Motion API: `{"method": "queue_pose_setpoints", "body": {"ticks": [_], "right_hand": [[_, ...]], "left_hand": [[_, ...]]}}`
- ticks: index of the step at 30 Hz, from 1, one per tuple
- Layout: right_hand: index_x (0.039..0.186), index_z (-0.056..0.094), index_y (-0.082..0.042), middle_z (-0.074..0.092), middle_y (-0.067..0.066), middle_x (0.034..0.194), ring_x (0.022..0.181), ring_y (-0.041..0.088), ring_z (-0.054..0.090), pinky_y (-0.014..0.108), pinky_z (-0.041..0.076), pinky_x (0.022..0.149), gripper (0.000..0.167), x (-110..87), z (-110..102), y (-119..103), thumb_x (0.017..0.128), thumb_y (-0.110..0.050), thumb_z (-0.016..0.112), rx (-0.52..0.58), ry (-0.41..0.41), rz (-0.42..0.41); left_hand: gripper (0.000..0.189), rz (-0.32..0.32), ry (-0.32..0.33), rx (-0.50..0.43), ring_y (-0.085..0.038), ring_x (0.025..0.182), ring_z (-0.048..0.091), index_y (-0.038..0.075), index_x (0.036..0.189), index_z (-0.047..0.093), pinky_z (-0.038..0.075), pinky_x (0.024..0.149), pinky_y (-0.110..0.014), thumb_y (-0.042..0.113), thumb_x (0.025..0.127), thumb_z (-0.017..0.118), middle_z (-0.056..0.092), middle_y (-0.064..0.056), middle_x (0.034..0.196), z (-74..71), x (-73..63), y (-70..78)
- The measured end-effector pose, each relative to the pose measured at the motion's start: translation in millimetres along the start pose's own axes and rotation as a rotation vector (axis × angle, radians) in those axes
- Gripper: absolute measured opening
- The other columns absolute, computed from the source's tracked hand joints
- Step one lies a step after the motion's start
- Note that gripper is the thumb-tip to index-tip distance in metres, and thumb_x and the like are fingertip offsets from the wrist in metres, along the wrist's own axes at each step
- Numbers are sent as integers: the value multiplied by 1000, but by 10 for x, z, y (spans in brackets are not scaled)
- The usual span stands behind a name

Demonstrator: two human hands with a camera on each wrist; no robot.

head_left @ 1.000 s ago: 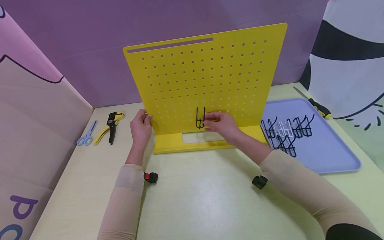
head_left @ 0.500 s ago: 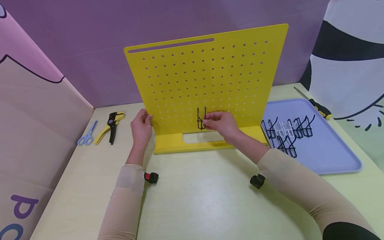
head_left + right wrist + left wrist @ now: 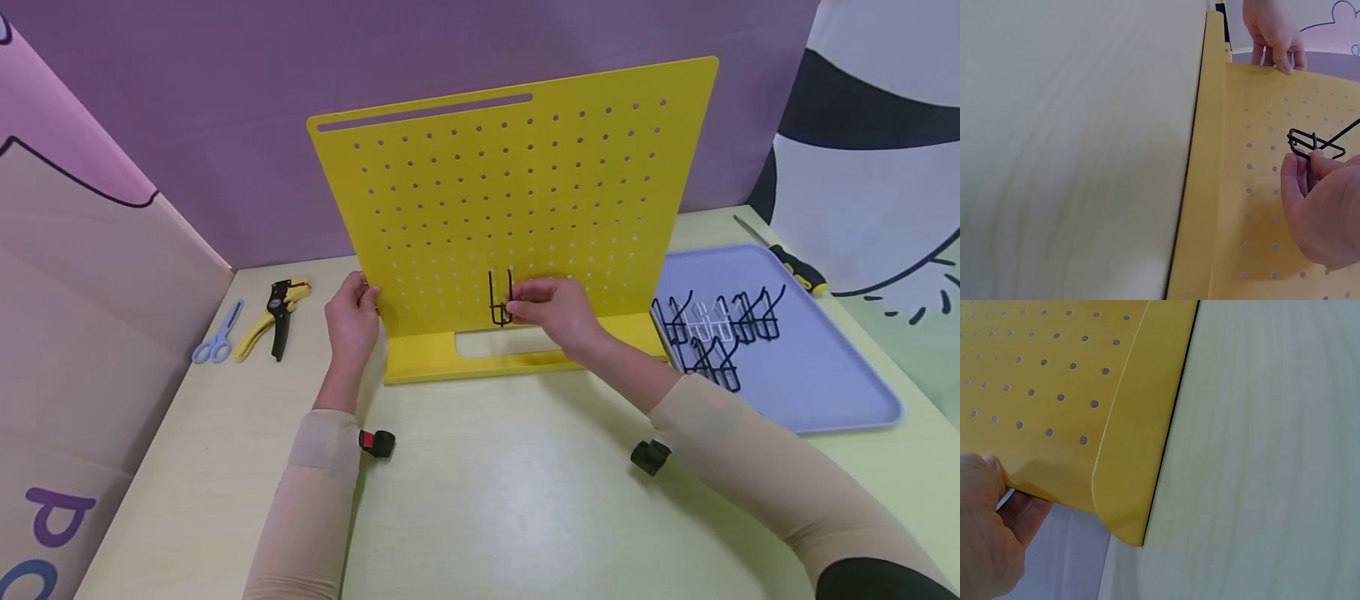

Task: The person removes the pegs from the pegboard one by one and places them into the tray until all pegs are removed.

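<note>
A yellow pegboard (image 3: pixel 450 192) stands upright on its yellow base, which has a rectangular cutout. At the board's left edge, my left hand (image 3: pixel 352 321) grips it between thumb and fingers; the left wrist view shows the thumb on the front face and fingers (image 3: pixel 1025 515) behind. My right hand (image 3: pixel 558 315) pinches a black wire hook (image 3: pixel 501 312) in front of the lower middle of the board. Two prongs of the hook point upward in the head view. Whether any part of it sits in a hole I cannot tell.
On the right, a pale blue tray (image 3: pixel 817 375) holds several black wire hooks (image 3: pixel 757 317) and a white one (image 3: pixel 708 323). A screwdriver (image 3: pixel 798 268) lies at its far right edge. Scissors (image 3: pixel 217 337) and a yellow-black wire stripper (image 3: pixel 277 317) lie at left.
The right hand still pinches the wire hook, whose top has dipped slightly lower against the board. The left hand keeps its grip on the board's edge.
</note>
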State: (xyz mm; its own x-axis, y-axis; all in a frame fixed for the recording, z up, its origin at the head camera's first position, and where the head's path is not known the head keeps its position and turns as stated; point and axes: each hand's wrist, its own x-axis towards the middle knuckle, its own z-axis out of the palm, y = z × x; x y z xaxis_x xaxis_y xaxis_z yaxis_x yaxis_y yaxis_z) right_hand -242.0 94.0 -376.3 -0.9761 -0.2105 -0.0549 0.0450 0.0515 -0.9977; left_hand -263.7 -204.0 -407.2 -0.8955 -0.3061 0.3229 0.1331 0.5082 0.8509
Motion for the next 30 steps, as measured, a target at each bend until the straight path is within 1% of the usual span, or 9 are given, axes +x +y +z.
{"method": "queue_pose_setpoints", "body": {"ticks": [3,6,10,11,13,15,20,24,30], "right_hand": [[120,63,12,69,19,114,96,24,71,50,51,96,28,-50,-32,-34,95,2,68,0,-12,-4],[124,62,12,68,20,119,99,27,70,45,54,94,29,-105,-91,-77,97,1,65,-20,-22,-2],[128,61,11,66,21,123,97,23,71,35,57,87,32,-187,-201,-148,98,0,64,-40,-10,3],[128,60,11,66,20,123,96,22,72,34,57,86,33,-207,-235,-163,98,0,64,-41,-6,1],[129,59,12,67,18,121,93,19,72,32,57,84,34,-250,-309,-199,99,-1,64,-38,1,-7],[130,58,13,69,12,117,92,16,72,31,57,84,35,-296,-389,-239,99,-2,63,-42,8,-19],[130,55,15,71,-1,106,92,14,73,30,57,83,36,-410,-588,-333,99,-2,63,-11,39,-50],[130,57,13,71,-1,107,93,15,72,29,58,81,36,-481,-752,-374,99,-3,64,-6,72,-56],[132,56,12,70,-1,107,93,13,71,29,58,81,40,-608,-996,-411,99,-9,66,-66,136,-45]], "left_hand": [[15,-10,-7,-4,-27,82,60,3,115,66,54,76,-36,6,101,60,66,-15,94,0,2,2],[15,-15,-11,-7,-27,82,59,3,115,66,54,76,-36,6,101,60,66,-15,95,-2,-5,10],[15,-8,-6,-7,-26,81,59,2,114,66,54,74,-34,6,101,60,66,-16,93,-3,-13,14],[15,-4,-3,-6,-26,80,59,2,114,66,54,74,-34,6,101,60,66,-16,92,-3,-12,14],[15,5,0,-5,-27,80,59,1,114,66,53,73,-33,6,101,61,67,-16,92,-3,-10,11],[15,13,4,-4,-27,79,59,1,114,66,53,73,-34,6,101,61,67,-16,93,-6,-3,7],[15,22,5,-6,-27,79,59,1,114,66,53,73,-33,6,101,61,67,-17,92,-23,0,2],[14,27,7,-12,-26,79,59,1,113,66,52,71,-30,6,101,61,68,-17,93,-31,-9,1],[15,40,8,-23,-25,77,60,0,113,67,50,67,-25,6,100,62,68,-17,92,-14,-19,9]]}}
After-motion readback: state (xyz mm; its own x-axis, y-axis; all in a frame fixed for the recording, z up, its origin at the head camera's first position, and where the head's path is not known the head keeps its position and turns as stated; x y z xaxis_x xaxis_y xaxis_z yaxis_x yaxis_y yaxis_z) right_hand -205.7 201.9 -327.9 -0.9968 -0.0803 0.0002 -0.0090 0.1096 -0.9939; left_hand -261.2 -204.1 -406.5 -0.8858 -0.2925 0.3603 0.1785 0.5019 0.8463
